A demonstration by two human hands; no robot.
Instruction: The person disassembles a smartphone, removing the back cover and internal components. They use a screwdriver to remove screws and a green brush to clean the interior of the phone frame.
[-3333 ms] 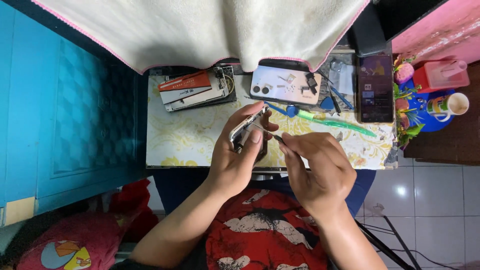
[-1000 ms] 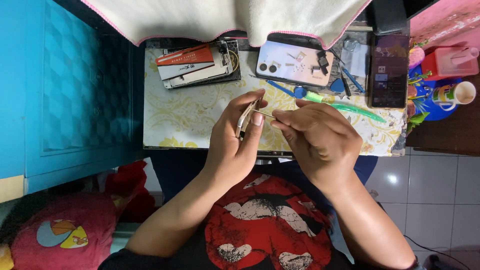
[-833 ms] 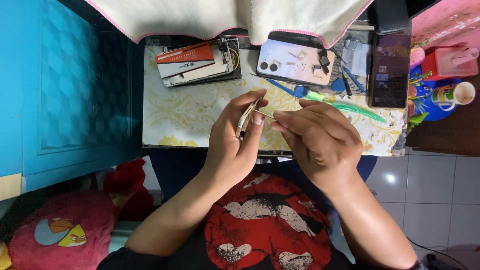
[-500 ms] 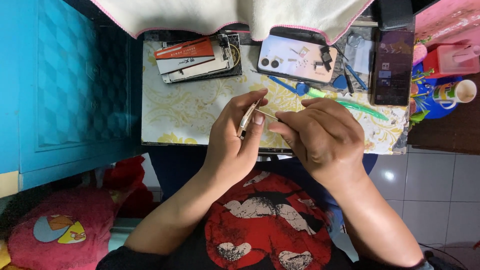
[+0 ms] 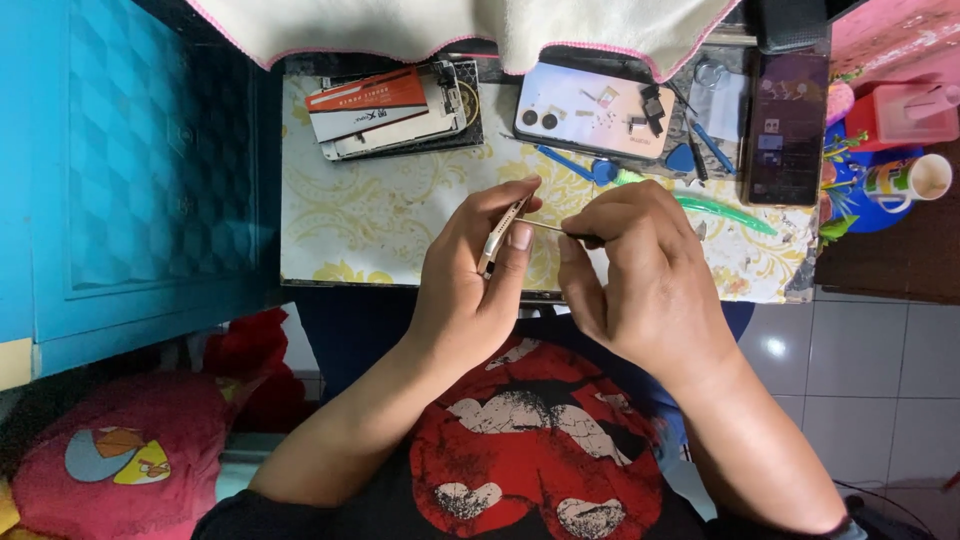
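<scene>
My left hand [image 5: 470, 275] grips a phone [image 5: 502, 232] held edge-on, so only its thin pale side shows between thumb and fingers. My right hand [image 5: 640, 270] pinches a thin metal tool [image 5: 545, 227] whose tip touches the phone's edge. Both hands hover over the near part of a small table [image 5: 350, 230] covered with a yellow patterned cloth.
A pale phone back cover [image 5: 590, 110] with small parts on it lies at the table's far side. A stack of phone parts with an orange card [image 5: 385, 110] lies far left, a dark phone [image 5: 785, 125] far right. A green tool [image 5: 720, 212], blue picks, a cup [image 5: 915, 180] and a white towel [image 5: 450, 25] are nearby.
The hands have stayed together on the phone and thin tool. The view has shifted slightly, and the phone is turned more edge-on than 3.3 s ago.
</scene>
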